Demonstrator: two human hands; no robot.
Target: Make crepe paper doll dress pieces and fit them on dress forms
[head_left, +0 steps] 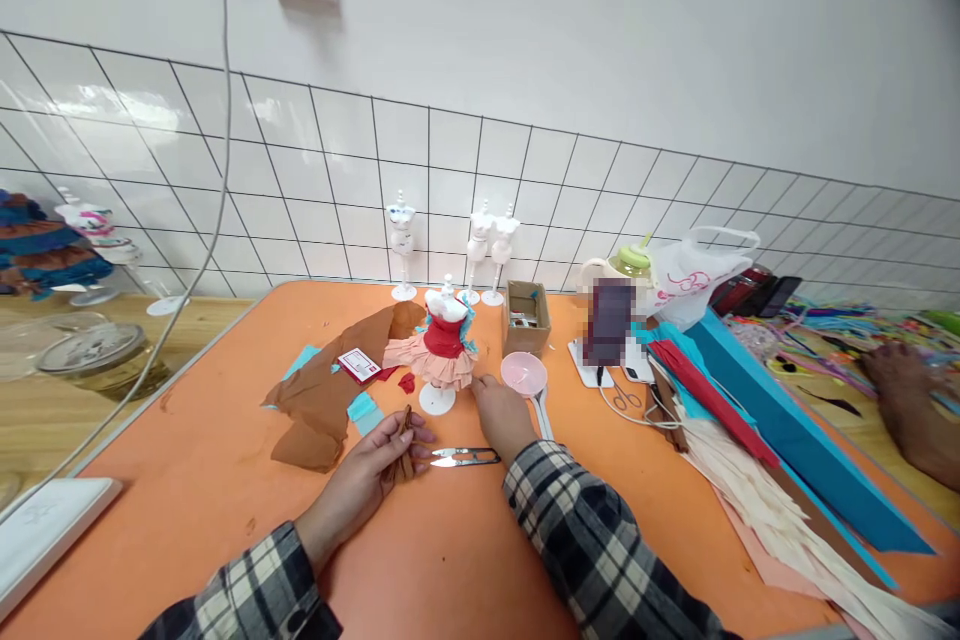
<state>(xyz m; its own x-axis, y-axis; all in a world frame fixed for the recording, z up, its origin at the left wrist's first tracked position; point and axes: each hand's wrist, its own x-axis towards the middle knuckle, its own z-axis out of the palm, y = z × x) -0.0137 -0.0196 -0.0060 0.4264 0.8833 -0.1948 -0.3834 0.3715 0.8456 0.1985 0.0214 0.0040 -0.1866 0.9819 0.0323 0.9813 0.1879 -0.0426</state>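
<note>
My left hand (386, 448) pinches a folded piece of brown crepe paper (405, 460) just above the orange table. My right hand (501, 412) is at the right side of a small dress-form mannequin (445, 340), close to its skirt. The back of that hand hides most of its fingers, so their grip cannot be made out. The mannequin stands upright on a round white base (437, 399), in a red bodice, a ruffled peach skirt and blue trim at one shoulder. Thread snips (463, 457) lie between my hands. A red scrap (406, 383) rests left of the base.
Brown paper (315, 390) and a red-and-white card (358, 366) lie left. Bare mannequins (401, 245) stand behind, beside a cardboard box (526, 315). A pink bowl (523, 375), phone (611, 320), scissors (626, 398) and paper strips (757, 480) occupy the right. Another person's hand (896, 380) is far right.
</note>
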